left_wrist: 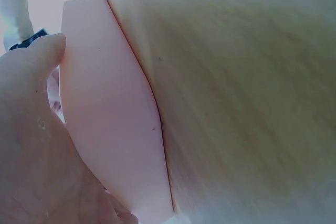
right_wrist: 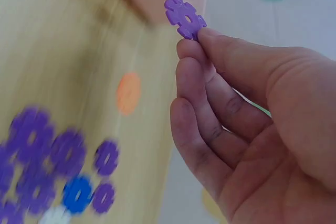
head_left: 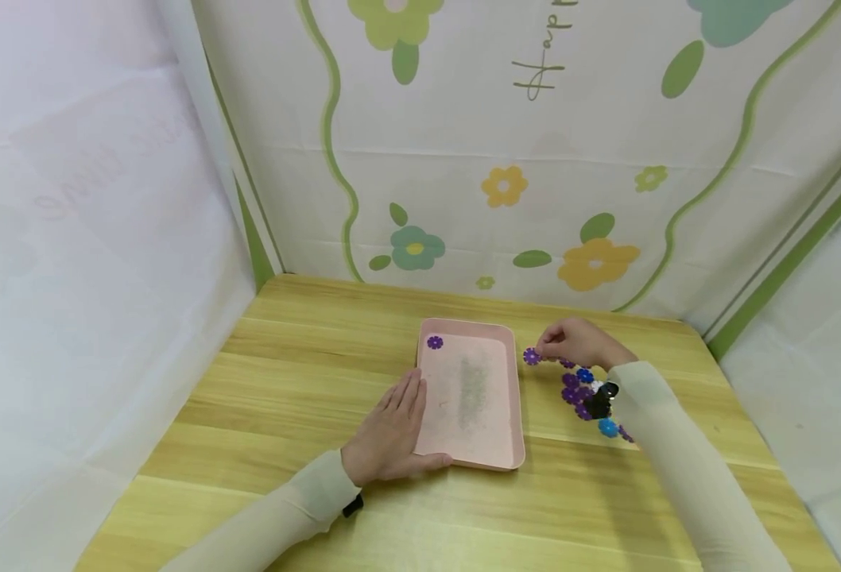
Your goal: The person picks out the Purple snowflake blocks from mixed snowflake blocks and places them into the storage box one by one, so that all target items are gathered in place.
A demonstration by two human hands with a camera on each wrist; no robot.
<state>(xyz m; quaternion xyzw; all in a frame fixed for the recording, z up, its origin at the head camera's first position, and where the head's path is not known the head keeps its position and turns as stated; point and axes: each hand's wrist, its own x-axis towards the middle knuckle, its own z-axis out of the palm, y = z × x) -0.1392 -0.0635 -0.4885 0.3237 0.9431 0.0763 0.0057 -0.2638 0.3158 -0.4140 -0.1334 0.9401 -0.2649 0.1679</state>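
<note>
Purple flower-shaped plastic disc (right_wrist: pixel 185 17) is pinched at its edge between the thumb and fingertips (right_wrist: pixel 190 51) of the right hand (head_left: pixel 579 343), held up off the light wooden table (head_left: pixel 299 373), just right of the pink rectangular plastic tray (head_left: pixel 517 397).

Going by size: the table carries everything. The tray lies left of that pinch, and the left hand (head_left: pixel 390 429) rests flat beside its near-left rim, fingers straight, thumb hooked round the tray's edge in the left wrist view. One purple flower disc (head_left: pixel 434 342) already lies in the tray's far-left corner. Behind the grip, toward the person's sleeve, sits a loose heap of purple and blue flower discs (head_left: pixel 583 392), with a white one and an orange one showing in the right wrist view.

My worry is the hold itself: only a sliver of the disc's rim is caught, so a small twist could let it flip out and drop on the table short of the tray. The sleeve also hangs just over the heap and could sweep pieces off. If the left hand eased, the light tray might slide.
</note>
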